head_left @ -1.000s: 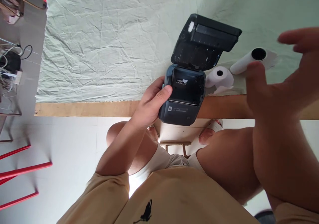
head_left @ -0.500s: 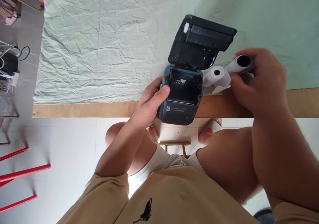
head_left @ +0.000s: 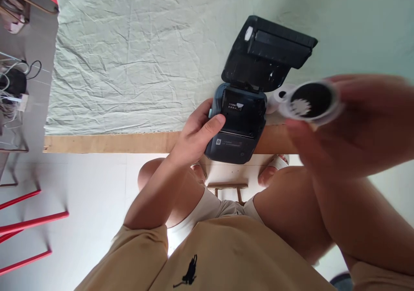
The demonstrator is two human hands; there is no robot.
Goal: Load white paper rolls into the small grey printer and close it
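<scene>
My left hand [head_left: 199, 131] grips the left side of a dark portable label printer [head_left: 231, 146], thumb over its front edge. The printer's lid [head_left: 274, 51] is swung fully back, and its paper compartment [head_left: 242, 114] shows bare apart from printed markings. My right hand [head_left: 365, 127], smeared by motion, is closed round a white paper roll [head_left: 312, 99] with a wide black core, raised toward the camera; a white jagged shape shows inside the core. Partly hidden behind it, a smaller white paper roll [head_left: 274, 100] stands beside the printer.
Wrinkled pale green cloth [head_left: 136, 67] covers the table, whose wooden edge [head_left: 113, 143] runs along the front. Red metal legs [head_left: 35, 223] stand on the floor at left, with tangled cables [head_left: 13, 84] above them. A wooden stool [head_left: 228, 186] is under the table.
My right hand has lifted the wide-core roll up toward the camera and turned its open end into view, covering part of the smaller roll. The printer has shifted slightly right in my left hand.
</scene>
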